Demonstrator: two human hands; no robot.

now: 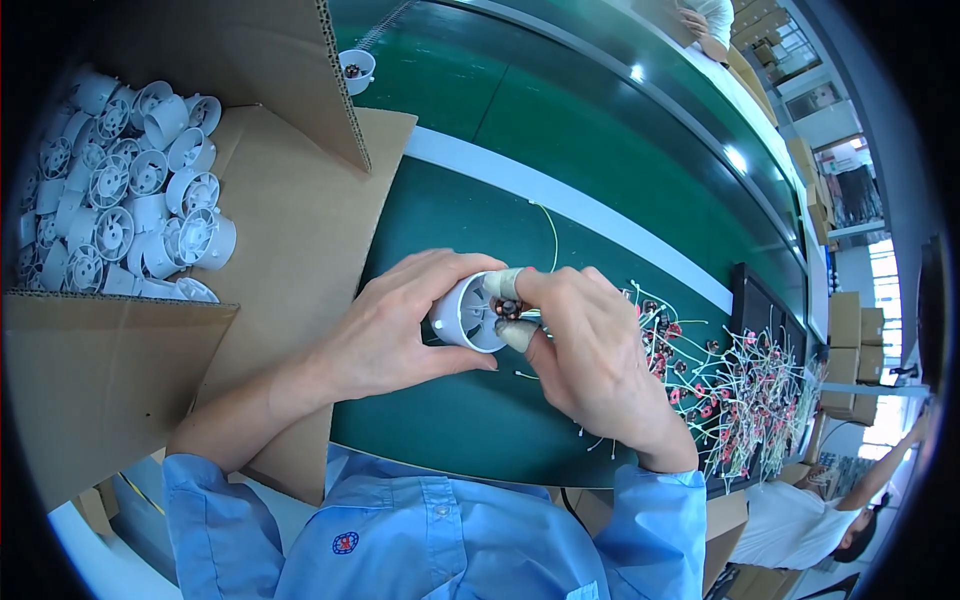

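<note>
My left hand (pixel 385 325) is wrapped round a white plastic cup-shaped housing (pixel 452 318), its open mouth tilted toward the right. At that mouth, my right hand (pixel 598 350) pinches a small copper-wound motor coil (pixel 510 308) between thumb and forefinger, both wrapped in pale tape. The coil sits at or partly inside the opening; how deep it goes is hidden by the fingers. A thin yellow-green wire (pixel 553 228) rises from behind the right hand and lies on the green mat.
On the left, a cardboard box (pixel 290 190) contains many white housings (pixel 130 190). Wired coils (pixel 740 400) lie heaped at the right, by a black tray (pixel 765 300). Another housing (pixel 357 72) stands on the far green conveyor (pixel 560 110). Other people are beyond and at far right.
</note>
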